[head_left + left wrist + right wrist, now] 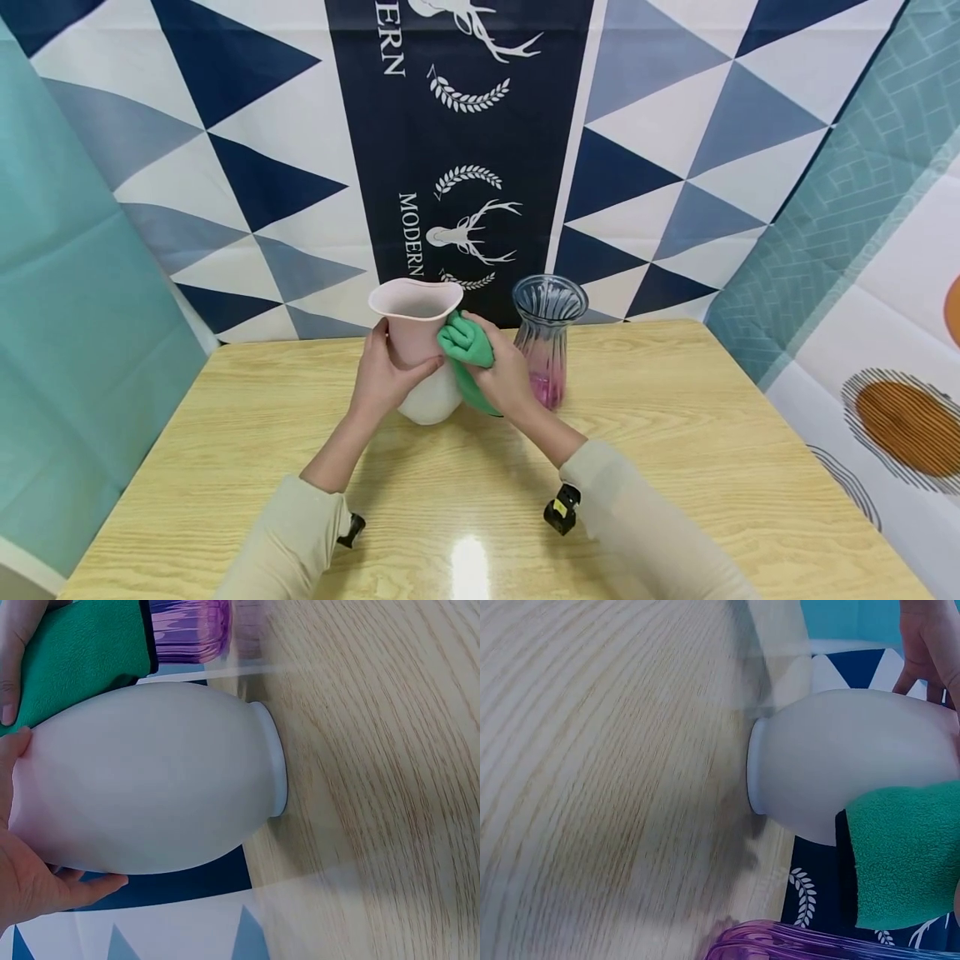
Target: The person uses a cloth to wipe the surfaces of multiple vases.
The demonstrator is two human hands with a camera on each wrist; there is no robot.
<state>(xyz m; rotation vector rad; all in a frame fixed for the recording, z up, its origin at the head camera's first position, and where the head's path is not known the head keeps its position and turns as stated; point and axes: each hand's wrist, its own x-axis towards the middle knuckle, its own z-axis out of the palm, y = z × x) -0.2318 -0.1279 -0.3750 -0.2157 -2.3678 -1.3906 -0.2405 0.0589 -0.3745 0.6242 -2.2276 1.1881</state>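
A vase [431, 400], white below and pale pink toward its wavy rim, stands upright on the wooden table. My left hand [381, 371] grips its neck from the left, thumb across the front and fingers behind. In my right hand [504, 371] is a bunched green cloth [467, 340], pressed against the vase's right side just under the rim. A loose part of the cloth [90, 656] hangs down beside the vase and shows a dark edge. Fingertips of the left hand [930, 652] also show around the vase in the right wrist view.
Just right of the cloth stands a ribbed glass vase [551, 333], blue at its flared top and pink-purple at its base. The wooden table [660, 467] ends at a patterned cloth backdrop [285, 192]. Dark wrist devices [562, 508] sit at both beige cuffs.
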